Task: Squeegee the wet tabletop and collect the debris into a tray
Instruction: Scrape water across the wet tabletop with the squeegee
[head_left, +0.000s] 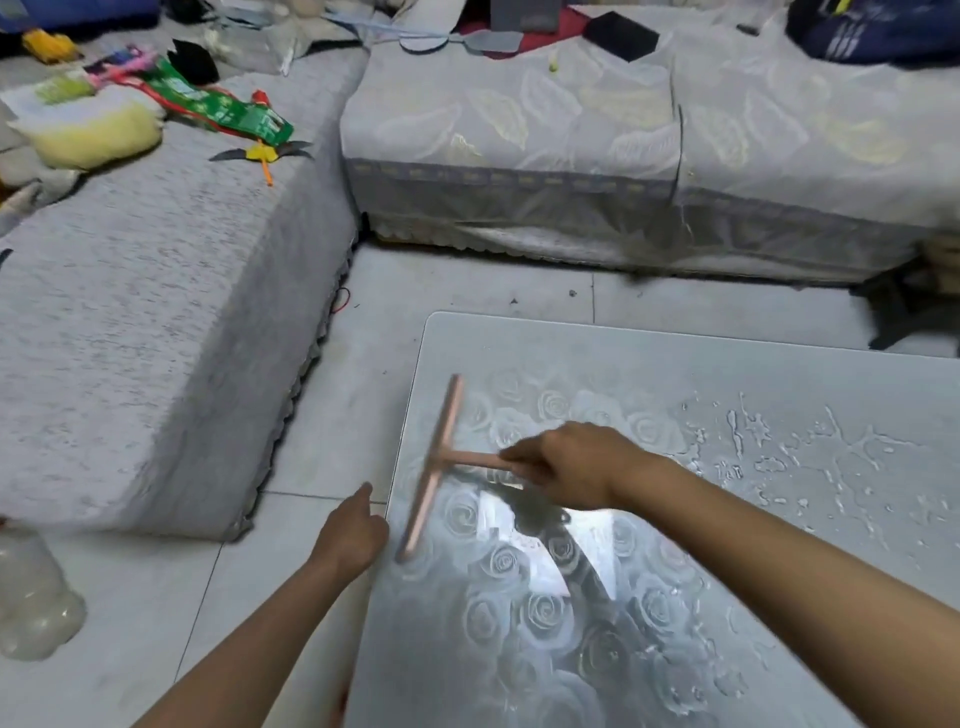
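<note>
The fingers of the right hand (571, 465) are curled tightly round the short handle of the pink squeegee (435, 467), and the thumb lies along the top of it. From these fingers the handle goes out to the left and meets the long blade, which is blurred. The blade lies across the tabletop (727, 374) near its left edge, with one end away from the person and the other end near the left hand (353, 535). The left hand is just beside that near end, at the table's left edge. Its thumb points up and its other fingers are bent inward; whether they grip the edge or hold nothing cannot be told. Under the right hand's fingers and toward the person, the glass surface with a rose pattern looks smooth and shiny. To the right of the fingers, behind the wrist, many water drops (779, 452) and thin streaks lie on the glass. Farther out to the left of both hands are the pale floor tiles (311, 415) and a grey sofa (156, 312) carrying a yellow cushion (88, 130).
</note>
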